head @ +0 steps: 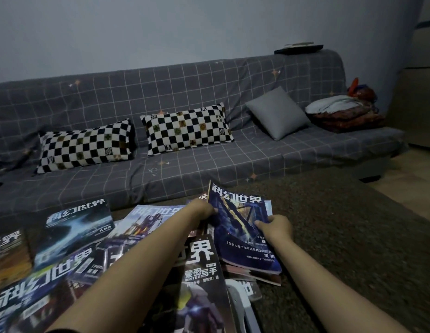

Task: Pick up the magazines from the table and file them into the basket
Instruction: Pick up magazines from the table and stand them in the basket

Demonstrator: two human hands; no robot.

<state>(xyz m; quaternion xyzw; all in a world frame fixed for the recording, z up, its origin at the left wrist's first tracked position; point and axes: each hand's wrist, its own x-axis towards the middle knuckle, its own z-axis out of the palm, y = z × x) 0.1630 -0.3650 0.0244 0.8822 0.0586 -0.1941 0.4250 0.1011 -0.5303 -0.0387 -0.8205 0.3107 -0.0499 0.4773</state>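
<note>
Both hands grip the dark-blue glossy magazine (242, 227): left hand (204, 209) at its left edge, right hand (274, 228) at right; long axis runs away from person. Basket not visible.

The room is being lit only dimly, with a cold bluish cast. The wall (161, 25) is darkening toward 12 o'clock. The sofa (175, 97) is being bent by wide-angle distortion. The magazines (29, 299) at 8 o'clock are being blurred.

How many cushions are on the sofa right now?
3: one checkered cushion at left, a second checkered cushion mid-sofa, a plain grey cushion right. The bundle at the far right may hide more.
</note>
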